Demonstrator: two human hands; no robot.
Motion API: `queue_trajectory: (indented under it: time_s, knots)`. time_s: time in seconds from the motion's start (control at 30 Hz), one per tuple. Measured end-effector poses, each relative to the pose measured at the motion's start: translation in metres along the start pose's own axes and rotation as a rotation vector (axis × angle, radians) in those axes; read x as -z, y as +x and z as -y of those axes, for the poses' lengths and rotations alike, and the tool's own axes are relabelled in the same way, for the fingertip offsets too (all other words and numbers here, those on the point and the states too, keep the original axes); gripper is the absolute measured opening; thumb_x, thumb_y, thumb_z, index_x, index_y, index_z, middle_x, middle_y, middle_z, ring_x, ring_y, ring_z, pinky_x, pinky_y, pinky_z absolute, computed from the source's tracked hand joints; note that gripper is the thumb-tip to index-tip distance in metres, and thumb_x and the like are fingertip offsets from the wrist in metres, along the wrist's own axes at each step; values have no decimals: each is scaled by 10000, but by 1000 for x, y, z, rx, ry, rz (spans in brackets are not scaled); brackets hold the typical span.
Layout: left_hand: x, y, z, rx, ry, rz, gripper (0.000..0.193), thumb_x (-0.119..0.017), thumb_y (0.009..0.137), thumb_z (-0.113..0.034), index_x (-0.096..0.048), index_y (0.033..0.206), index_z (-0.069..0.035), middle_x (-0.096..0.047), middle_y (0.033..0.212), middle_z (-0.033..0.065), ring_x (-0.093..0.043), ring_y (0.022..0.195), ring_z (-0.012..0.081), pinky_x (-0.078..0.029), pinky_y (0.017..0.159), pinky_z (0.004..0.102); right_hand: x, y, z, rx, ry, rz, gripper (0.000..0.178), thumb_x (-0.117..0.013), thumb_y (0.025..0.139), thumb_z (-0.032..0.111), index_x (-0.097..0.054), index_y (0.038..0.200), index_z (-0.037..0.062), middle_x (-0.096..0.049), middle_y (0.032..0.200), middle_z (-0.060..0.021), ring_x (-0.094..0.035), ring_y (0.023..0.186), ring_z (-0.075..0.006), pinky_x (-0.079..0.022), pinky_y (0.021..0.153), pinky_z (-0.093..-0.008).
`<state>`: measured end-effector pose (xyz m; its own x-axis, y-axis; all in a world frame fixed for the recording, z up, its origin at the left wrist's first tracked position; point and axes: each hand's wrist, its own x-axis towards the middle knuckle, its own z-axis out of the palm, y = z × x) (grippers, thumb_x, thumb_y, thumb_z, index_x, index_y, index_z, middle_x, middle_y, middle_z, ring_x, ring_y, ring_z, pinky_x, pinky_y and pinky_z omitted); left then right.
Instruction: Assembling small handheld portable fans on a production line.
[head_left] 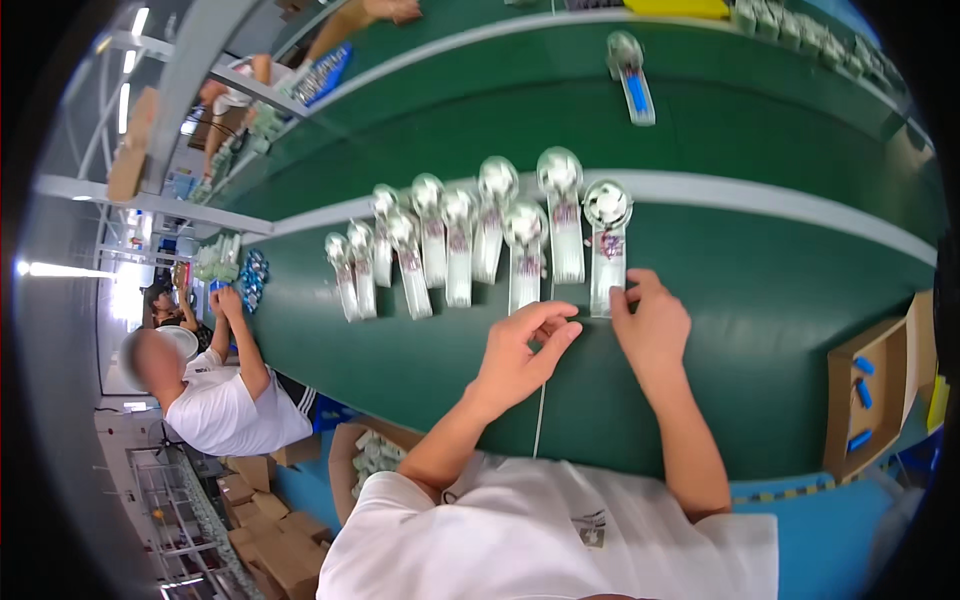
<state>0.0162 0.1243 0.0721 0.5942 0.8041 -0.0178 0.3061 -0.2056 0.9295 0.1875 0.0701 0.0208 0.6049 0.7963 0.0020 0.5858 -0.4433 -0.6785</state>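
Several pale handheld fans with round heads and long handles lie in a loose slanting group on the green work surface. My right hand [653, 325] is at the lower end of the rightmost fan [608, 245]; its thumb is by the handle's edge and its fingers are bent and apart from the thumb. Just below the handle of another fan [526, 255], my left hand [525, 352] hovers with curved fingers, the thumb apart from them and nothing visible between. Further left lie more fans, among them one fan [458, 245] and a smaller-looking fan [341, 275].
Across a pale rail [720, 190], a fan with a blue cylinder [633, 85] lies on the farther green surface. A cardboard box [845, 400] with blue cylinders sits at right. At left, a person in a white shirt [235, 410] works along the table. A box of pale parts [372, 460] stands lower left.
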Motion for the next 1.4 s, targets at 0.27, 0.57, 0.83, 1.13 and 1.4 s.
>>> queue_trajectory:
  time_s: [0.27,0.57,0.83,1.13,1.4]
  knots:
    - [-49,-62,35,-355,129,-45,329,-802,757,-171,-659,1029,-53,-579,911,76,-586,761,244,-486,580,306,43,-129,-12,-151,110,159,316,-702,851,135,-601,1136,41,-667,750,-43,-545,522,-85,-417,473,-253]
    - [-54,-90,26,-293,229,-70,323,-843,694,-307,-647,848,-101,-512,772,2,-522,576,138,-404,445,273,75,-147,-14,-256,325,186,167,-578,960,97,-674,1070,16,-619,820,16,-458,579,-24,-356,515,-174]
    - [-68,-103,33,-285,174,-57,231,-788,769,-261,-647,847,-96,-509,769,1,-533,534,146,-415,439,273,69,-133,-12,-231,307,430,131,-598,935,56,-682,1011,-9,-576,753,37,-436,589,-19,-336,509,-185]
    - [-63,-103,34,-248,93,-24,114,-715,822,-141,-644,873,-67,-531,808,22,-577,568,178,-450,469,305,69,-123,-5,-268,379,481,93,-629,906,22,-674,948,-48,-520,743,23,-409,589,-31,-310,517,-212]
    - [-61,-101,34,-237,169,45,99,-675,827,-136,-632,858,-52,-511,818,33,-588,574,195,-465,476,316,70,-120,-2,-63,216,503,93,-620,888,-5,-670,958,-43,-558,752,-24,-419,563,-50,-311,494,-226]
